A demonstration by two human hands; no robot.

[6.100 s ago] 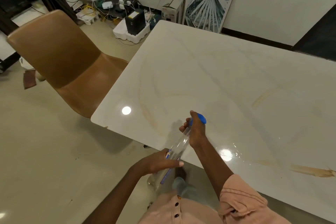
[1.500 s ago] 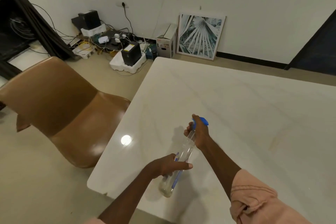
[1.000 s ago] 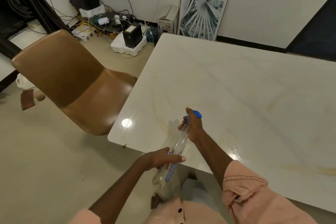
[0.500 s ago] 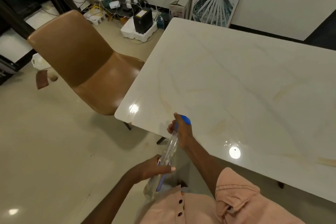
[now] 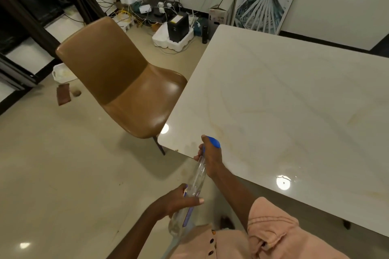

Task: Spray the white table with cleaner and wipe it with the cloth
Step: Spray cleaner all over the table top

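Observation:
A clear spray bottle (image 5: 196,178) with a blue nozzle head is held tilted over the near left corner of the white marble-look table (image 5: 294,101). My right hand (image 5: 210,156) grips the bottle's neck just under the nozzle, which points out over the tabletop. My left hand (image 5: 179,201) holds the lower body of the bottle, off the table's edge. Faint yellowish streaks run across the tabletop. No cloth is in view.
A brown leather chair (image 5: 126,82) stands at the table's left side, its seat close to the edge. Black boxes, white foam trays and tangled cables (image 5: 166,19) lie on the floor by the far wall, beside a leaning framed print (image 5: 264,6).
The view has shifted left and back, so the bottle and both hands now sit at the table's near left corner. Both hands keep the same grip on the bottle.

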